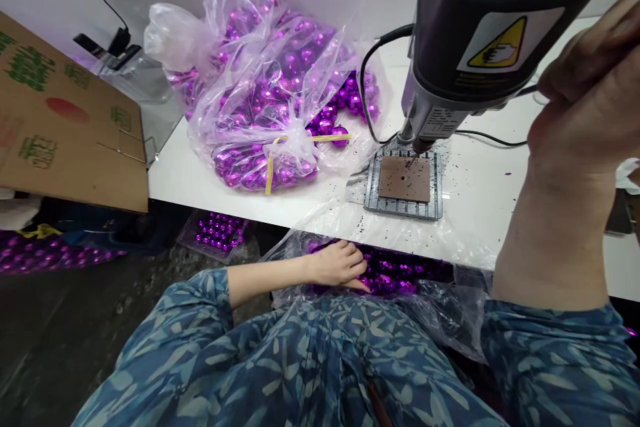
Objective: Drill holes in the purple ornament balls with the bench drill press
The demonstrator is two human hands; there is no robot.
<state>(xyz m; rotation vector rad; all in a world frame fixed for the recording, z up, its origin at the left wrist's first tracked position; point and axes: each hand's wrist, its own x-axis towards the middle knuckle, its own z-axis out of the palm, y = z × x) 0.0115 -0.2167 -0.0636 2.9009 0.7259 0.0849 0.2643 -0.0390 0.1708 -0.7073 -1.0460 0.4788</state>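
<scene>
My left hand reaches into an open plastic bag on my lap that holds several shiny purple faceted balls; its fingers curl down among them, and whether they grip one is hidden. My right hand is raised at the right, fingers closed round a thin metal lever at the side of the dark grey bench drill. The drill's tip stands just above a brown pad on the ribbed metal base plate.
A big clear bag full of purple balls, tied with a yellow band, lies on the white table left of the drill. A cardboard box flap juts in at the left. More purple balls in a tray lie on the floor. Dark chips dot the table.
</scene>
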